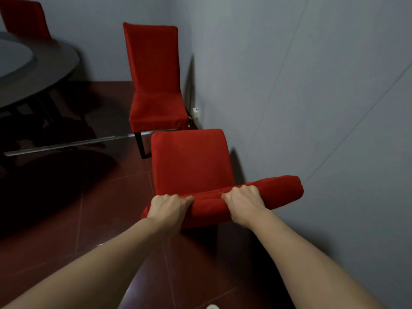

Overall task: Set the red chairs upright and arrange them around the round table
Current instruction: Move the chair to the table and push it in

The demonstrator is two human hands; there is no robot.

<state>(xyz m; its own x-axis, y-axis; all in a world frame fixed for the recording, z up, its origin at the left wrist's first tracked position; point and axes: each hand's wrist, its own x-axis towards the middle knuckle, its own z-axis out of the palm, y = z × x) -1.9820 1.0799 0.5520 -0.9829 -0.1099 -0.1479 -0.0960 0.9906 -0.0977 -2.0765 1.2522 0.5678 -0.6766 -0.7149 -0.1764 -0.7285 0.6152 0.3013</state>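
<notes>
A red fabric-covered chair [191, 166] stands right in front of me beside the grey wall, seen from above and behind. My left hand [168, 209] grips the top edge of its backrest at the left. My right hand [244, 202] grips the same edge nearer the middle. A second red chair [153, 81] stands upright further back against the wall. A third red chair [24, 16] shows at the far left behind the dark round table [51, 63], its lower part hidden by the tabletop.
The grey wall [312, 97] runs close along the right. A white socket [195, 112] sits low on it behind the second chair. A metal strip [73, 143] crosses the dark red tiled floor [100, 208]. The table's dark base [29, 117] stands left.
</notes>
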